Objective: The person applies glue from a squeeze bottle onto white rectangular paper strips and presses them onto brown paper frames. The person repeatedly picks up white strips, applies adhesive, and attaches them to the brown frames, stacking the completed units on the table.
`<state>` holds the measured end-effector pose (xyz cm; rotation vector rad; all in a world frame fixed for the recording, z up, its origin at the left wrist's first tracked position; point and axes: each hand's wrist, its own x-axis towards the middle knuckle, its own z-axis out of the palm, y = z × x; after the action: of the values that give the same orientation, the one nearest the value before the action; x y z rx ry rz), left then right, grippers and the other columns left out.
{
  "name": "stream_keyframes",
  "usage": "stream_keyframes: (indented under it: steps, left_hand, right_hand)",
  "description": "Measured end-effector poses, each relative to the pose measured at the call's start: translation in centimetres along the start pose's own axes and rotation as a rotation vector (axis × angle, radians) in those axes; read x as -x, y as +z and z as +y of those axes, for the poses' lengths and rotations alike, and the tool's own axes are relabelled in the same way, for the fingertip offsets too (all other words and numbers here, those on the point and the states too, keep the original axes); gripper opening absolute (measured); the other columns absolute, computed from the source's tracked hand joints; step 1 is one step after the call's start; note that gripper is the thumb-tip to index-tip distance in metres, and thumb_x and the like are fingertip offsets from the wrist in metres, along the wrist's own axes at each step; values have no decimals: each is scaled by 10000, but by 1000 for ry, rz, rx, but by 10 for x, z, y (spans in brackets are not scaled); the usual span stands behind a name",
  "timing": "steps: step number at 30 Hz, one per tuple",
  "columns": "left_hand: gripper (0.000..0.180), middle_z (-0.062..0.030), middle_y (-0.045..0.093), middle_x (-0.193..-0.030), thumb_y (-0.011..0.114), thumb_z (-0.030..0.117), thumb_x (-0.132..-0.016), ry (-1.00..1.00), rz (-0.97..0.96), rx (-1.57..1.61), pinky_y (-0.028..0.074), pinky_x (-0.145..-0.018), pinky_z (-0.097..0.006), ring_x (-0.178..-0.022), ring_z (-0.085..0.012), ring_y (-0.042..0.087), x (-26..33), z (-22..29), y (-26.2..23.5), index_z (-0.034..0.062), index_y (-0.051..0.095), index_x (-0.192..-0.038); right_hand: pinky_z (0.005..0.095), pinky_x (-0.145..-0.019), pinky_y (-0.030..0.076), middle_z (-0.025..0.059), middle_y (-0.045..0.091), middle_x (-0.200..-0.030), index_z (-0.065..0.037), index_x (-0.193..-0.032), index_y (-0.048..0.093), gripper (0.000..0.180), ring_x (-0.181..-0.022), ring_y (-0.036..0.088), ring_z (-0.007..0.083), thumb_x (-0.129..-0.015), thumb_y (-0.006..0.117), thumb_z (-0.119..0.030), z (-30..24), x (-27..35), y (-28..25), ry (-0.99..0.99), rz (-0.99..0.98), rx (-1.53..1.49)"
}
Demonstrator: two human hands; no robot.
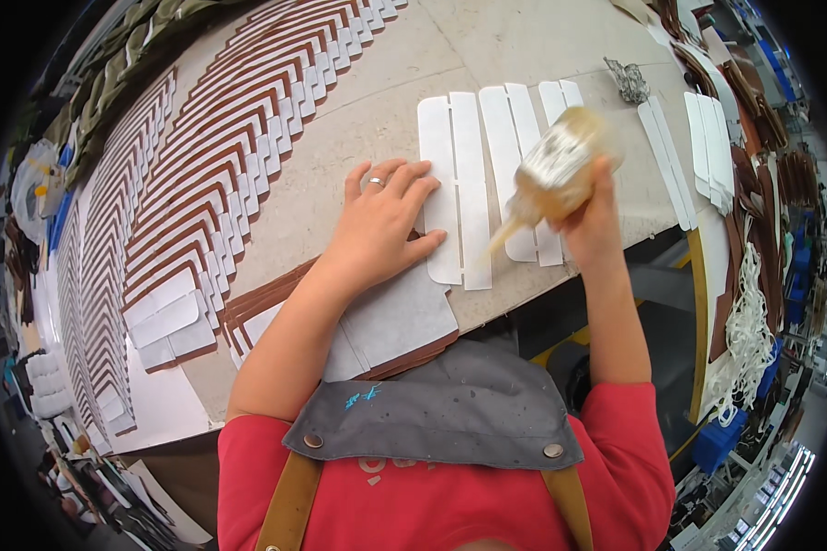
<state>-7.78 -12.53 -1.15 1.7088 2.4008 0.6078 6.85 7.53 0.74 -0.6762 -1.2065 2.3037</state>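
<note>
My left hand [383, 220], with a ring on one finger, lies flat with fingers spread on a white slotted strip [454, 184] on the worktable [377, 119]. My right hand [590, 216] grips a squeeze bottle of amber glue [553, 170], tilted with its nozzle pointing down-left at the white strip. More white strips [515, 129] lie side by side just beyond the bottle. A stack of brown leather pieces with white lining [390, 321] sits at the table's near edge under my left forearm.
Long overlapping rows of brown-and-white pieces [239, 138] cover the left of the table. More white strips [708, 147] and brown pieces [763, 165] lie at the right. A crumpled metallic scrap [628, 81] is behind the bottle. White cords [749, 340] hang at the right.
</note>
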Motion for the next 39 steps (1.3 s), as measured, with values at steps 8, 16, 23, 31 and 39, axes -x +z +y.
stream_keyframes:
  steps: [8, 16, 23, 31, 39]
  left_hand:
    - [480, -82, 472, -1286, 651, 324, -758, 1, 1, 13, 174, -1067, -480, -1246, -260, 375, -1, 0, -1, 72, 519, -1144]
    - [475, -70, 471, -1287, 655, 327, -758, -7, -4, 25, 174, -1068, -478, -1248, -251, 373, 0, -1, 0, 81, 522, -1142]
    - [472, -70, 473, -1283, 659, 321, -756, -2, 11, 30, 182, -1065, -476, -1245, -256, 371, 0, 0, 0, 80, 522, -1137]
    - [470, -74, 479, -1275, 666, 305, -750, -3, 16, 24, 186, -1061, -473, -1235, -262, 379, -1, 0, 0, 84, 521, -1139]
    - [470, -79, 481, -1271, 669, 299, -747, 14, 28, 6, 185, -1062, -460, -1225, -266, 391, 0, 0, 1, 86, 518, -1138]
  right_hand:
    - [242, -474, 470, 71, 611, -825, -27, -1025, 543, 486, -588, 581, 126, -828, 638, -461, -26, -92, 9, -407, -21, 478]
    - [221, -449, 476, 68, 603, -723, -11, -961, 564, 484, -489, 551, 112, -803, 671, -456, -17, -126, 21, -458, -41, 551]
    - [210, -407, 437, 62, 594, -718, -10, -971, 556, 461, -456, 525, 103, -818, 663, -431, -15, -116, 13, -399, -67, 554]
    - [215, -385, 405, 67, 583, -790, -4, -1019, 527, 456, -494, 523, 99, -837, 648, -404, -5, -61, 4, -239, -36, 558]
    - [234, -478, 458, 76, 577, -907, -1, -1114, 469, 557, -633, 566, 124, -761, 748, -329, 3, 2, -12, -62, -146, 487]
